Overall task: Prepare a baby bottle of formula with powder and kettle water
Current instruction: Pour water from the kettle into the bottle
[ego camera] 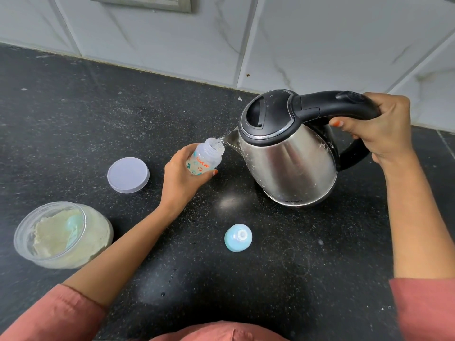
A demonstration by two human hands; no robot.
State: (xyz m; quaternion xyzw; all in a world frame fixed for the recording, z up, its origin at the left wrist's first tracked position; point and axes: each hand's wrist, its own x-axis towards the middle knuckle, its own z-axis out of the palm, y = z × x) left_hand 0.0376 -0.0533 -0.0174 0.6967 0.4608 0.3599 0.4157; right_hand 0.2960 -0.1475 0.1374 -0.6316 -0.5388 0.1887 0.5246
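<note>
Up close, salmon-pink sleeves (49, 316) frame a black speckled stone surface (270, 279). At the surface's six o'clock sits a pale blue dome-shaped bottle cap with a white teat (236, 243), well apart from the other things. At eight o'clock stands an open clear round jar (18, 244) of pale beige powder (46, 238), with a pale blue scoop (73, 227) lying inside. The jar's flat lilac round lid (128, 175) lies at nine o'clock.

Near the centre, the person's left hand (182, 179) has its grip wrapped around a small clear plastic baby bottle with printed lettering (205, 161). The bottle is uncapped and tipped toward two o'clock. A rounded stainless-steel kettle with a black lid (290, 163), wet with droplets, leans toward the bottle from three o'clock. Its spout (230, 137) is just above the bottle's open neck, and a thin stream of water runs in. The right hand (389, 126) has its grip clamped on the kettle's curved black handle (327, 104). White marble-look wall tiles (320, 45) rise at twelve o'clock.
</note>
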